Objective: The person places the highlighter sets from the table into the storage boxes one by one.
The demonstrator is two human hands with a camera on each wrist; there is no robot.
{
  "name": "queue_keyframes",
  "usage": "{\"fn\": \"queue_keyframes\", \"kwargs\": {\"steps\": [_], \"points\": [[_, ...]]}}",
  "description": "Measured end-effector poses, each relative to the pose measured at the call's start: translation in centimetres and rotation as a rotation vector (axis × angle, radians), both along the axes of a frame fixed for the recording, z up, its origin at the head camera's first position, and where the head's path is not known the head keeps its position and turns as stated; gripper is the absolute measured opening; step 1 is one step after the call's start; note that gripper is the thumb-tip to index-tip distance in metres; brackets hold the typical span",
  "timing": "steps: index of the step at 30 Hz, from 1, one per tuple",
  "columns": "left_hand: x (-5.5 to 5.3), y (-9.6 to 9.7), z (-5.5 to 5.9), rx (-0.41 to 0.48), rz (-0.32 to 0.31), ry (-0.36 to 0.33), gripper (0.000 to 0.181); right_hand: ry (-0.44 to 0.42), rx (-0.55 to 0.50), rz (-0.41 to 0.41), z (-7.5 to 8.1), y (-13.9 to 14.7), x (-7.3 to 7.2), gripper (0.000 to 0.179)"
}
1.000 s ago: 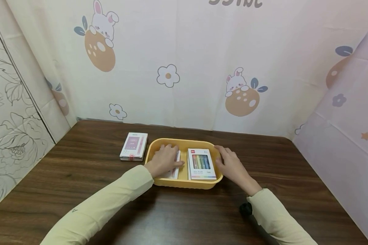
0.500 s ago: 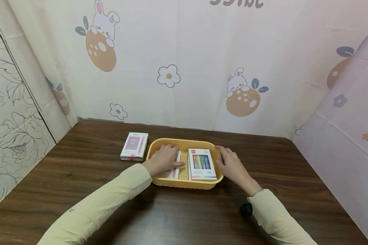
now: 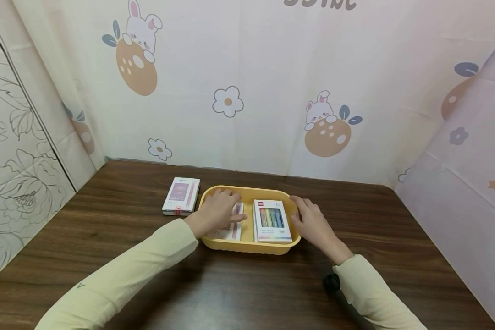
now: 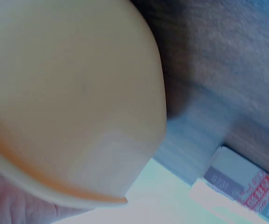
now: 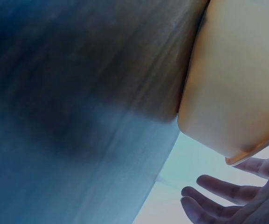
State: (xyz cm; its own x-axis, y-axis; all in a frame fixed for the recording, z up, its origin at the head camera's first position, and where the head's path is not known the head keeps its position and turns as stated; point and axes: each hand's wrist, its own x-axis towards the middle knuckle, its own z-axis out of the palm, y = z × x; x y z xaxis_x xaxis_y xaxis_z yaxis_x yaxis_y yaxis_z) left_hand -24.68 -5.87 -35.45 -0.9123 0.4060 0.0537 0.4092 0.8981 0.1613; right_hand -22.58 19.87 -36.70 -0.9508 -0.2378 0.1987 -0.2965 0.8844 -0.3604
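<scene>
A yellow basket [image 3: 251, 249] stands on the table with two boxes lying in it. My left hand [image 3: 215, 211] is over its left part, fingers spread, above a white and pink box [image 3: 230, 233] that it partly covers; whether it touches that box I cannot tell. In the right part lies a white box [image 3: 272, 222] with a window onto coloured sticks. My right hand [image 3: 315, 225] is at the basket's right rim, its fingers extended and slightly bent. From the right wrist, several fingers [image 5: 227, 189] hang free beside the basket wall [image 5: 237, 88].
Another white and pink box [image 3: 181, 197] with a red seal lies on the table left of the basket. The dark wooden table [image 3: 247, 288] extends in front and to both sides. A printed curtain [image 3: 264, 137] hangs behind its back edge.
My left hand has shifted slightly left and back, uncovering more of the box under it. The right hand, the basket and the boxes stay in place.
</scene>
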Motion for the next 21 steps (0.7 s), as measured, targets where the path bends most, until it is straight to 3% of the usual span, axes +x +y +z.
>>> {"fn": "queue_keyframes", "kwargs": {"steps": [9,21], "points": [[0.0,-1.1,1.1,-0.041,-0.004,0.111,0.054,0.02,0.042,-0.015,0.0,-0.2,0.0,0.046],[-0.6,-3.5,2.0,0.002,0.035,0.165,0.051,0.028,0.086,-0.034,0.0,-0.4,0.0,0.047]]}}
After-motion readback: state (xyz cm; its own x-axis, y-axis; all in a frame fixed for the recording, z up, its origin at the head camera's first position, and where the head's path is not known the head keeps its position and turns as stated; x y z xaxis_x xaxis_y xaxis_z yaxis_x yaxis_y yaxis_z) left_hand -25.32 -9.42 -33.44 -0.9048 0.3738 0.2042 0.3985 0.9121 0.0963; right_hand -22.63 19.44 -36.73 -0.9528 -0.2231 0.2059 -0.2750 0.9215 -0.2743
